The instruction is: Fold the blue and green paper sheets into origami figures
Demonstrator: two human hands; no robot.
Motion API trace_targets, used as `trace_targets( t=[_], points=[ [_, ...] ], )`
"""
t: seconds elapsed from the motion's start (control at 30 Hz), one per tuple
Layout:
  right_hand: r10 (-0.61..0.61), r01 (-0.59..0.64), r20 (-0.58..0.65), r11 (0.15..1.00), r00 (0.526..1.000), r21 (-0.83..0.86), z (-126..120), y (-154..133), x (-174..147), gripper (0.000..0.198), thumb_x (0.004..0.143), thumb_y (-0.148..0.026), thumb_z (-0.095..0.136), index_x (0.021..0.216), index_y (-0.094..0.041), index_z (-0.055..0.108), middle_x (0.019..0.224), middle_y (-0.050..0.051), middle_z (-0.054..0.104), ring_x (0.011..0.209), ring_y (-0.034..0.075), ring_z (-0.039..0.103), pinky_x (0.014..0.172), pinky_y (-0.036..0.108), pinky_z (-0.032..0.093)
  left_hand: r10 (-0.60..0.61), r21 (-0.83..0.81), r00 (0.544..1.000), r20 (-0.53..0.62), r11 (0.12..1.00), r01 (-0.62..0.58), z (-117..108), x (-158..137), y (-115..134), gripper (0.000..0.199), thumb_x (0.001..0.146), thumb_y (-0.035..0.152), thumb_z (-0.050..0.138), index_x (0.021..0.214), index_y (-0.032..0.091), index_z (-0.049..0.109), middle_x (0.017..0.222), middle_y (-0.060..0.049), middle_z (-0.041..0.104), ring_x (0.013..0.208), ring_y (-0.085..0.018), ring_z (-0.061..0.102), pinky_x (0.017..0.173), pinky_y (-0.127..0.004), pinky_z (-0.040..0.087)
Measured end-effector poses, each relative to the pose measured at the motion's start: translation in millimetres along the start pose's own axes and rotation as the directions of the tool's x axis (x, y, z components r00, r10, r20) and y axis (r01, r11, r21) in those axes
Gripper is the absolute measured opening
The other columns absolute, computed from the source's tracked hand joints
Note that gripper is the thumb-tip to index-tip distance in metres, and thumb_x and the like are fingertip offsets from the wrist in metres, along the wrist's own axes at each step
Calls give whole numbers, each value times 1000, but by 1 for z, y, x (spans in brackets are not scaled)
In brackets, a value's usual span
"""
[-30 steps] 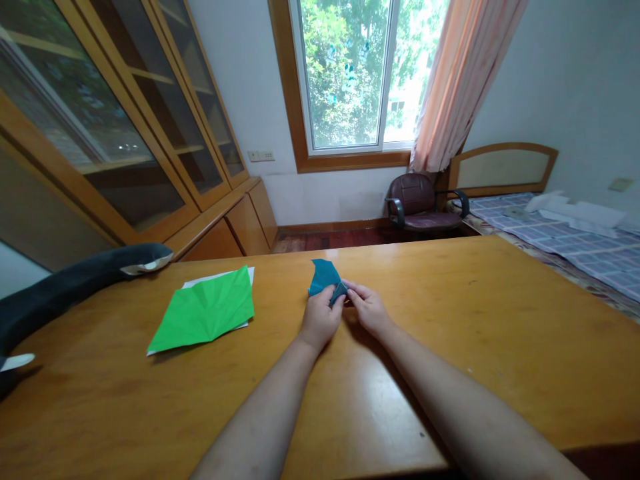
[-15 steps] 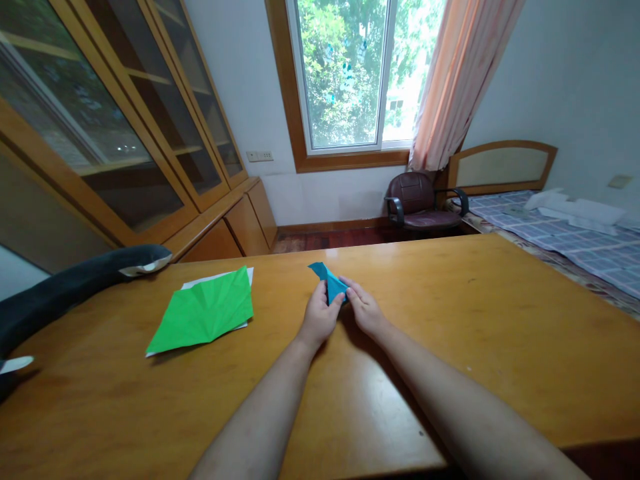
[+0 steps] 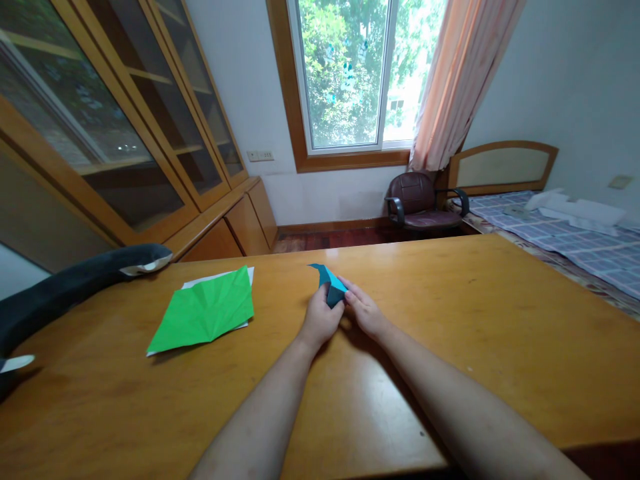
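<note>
A small folded piece of blue paper (image 3: 336, 295) is held between my two hands above the middle of the table. One curved, pointed end sticks out to the upper left, and its near face is in shade. My left hand (image 3: 321, 315) is closed round its left and lower side. With its fingers along the far right edge, my right hand (image 3: 365, 308) pinches the paper's right corner. The fingertips behind the paper are hidden. To the left, a creased green sheet of paper (image 3: 210, 308) lies on white paper (image 3: 250, 273).
The wooden table (image 3: 480, 320) extends to both sides. A dark plush toy (image 3: 75, 283) with white patches lies at its left edge. Beyond stand a glass-fronted cabinet (image 3: 200, 193), a maroon armchair (image 3: 425, 203) and a bed (image 3: 560, 227).
The blue paper has tilted in my hands, so its near face now looks darker. My left thumb has shifted lower along it. The green sheet has not moved on the table.
</note>
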State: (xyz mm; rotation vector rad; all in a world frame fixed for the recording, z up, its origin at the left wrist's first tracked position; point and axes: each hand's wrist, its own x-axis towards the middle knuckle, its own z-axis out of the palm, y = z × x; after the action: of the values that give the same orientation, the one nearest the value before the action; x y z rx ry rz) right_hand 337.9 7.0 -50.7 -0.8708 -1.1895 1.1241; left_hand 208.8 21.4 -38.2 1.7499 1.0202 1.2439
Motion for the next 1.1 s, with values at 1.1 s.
trace_targets(
  t=[1.1],
  points=[
    [16,-16,-42,1000,999,-2,-2,6,3,48,73,-55,67,113,-30,68,123,3,63,127,25,46,114,45,24,43,-109,998,-49,993,-48,1,-4,-9,16,89,31,48,95,17,54,89,-3,61,81,-14,57,76,-25,48]
  ],
)
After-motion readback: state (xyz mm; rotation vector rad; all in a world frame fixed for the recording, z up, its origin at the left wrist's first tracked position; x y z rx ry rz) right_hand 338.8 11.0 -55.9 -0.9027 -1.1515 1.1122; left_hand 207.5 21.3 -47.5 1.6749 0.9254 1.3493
